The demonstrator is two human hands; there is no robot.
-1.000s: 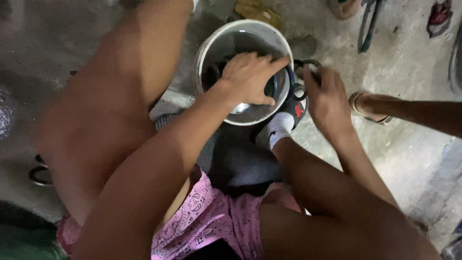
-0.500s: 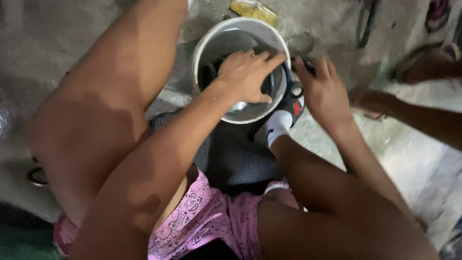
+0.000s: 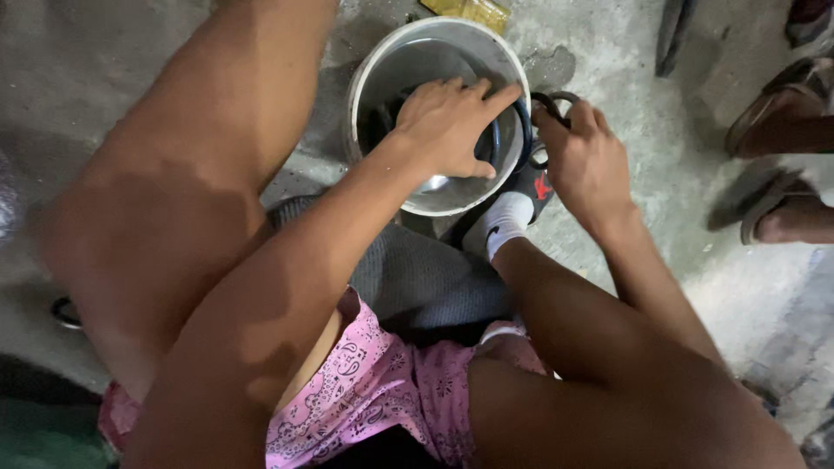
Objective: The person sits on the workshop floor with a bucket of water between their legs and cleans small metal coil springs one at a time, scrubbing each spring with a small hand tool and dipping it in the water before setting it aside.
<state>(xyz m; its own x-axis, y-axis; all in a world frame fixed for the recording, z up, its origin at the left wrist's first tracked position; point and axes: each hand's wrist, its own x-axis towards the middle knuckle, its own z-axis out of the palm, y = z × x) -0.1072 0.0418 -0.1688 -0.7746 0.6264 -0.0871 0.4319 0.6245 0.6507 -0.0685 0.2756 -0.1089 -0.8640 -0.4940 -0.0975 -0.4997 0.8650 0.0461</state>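
- Nearest the camera, pink patterned shorts (image 3: 382,391) and two bare knees frame a person seated low over a rough grey concrete floor (image 3: 660,191), with a dark grey ribbed mat (image 3: 417,278) between the legs.
- A foot in a white sock (image 3: 506,217) and a black shoe with a red mark (image 3: 532,182) braces against the side of a round white plastic bucket (image 3: 373,87) that stands on the floor ahead.
- The left hand (image 3: 447,126) reaches over the rim with fingers spread and curled down on a black rubber hose (image 3: 495,143) looped inside; how firmly it grips cannot be told.
- The right hand (image 3: 586,161) is closed around a dark looped end of the hose (image 3: 556,100) just outside the rim, beside the shoe.
- Against half a second ago, the left fingers stretch further toward the far rim and the right hand has drawn in tighter to the bucket, so the work on the hose inside appears ongoing rather than finished.
- Something pale and shiny (image 3: 432,184) glints at the bottom of the bucket; what it is cannot be told.
- Beyond, a yellow wrapper (image 3: 465,10) lies just past the bucket.
- At far right, another person's feet in brown sandals (image 3: 773,130) rest on the stained floor, well apart from the hands.
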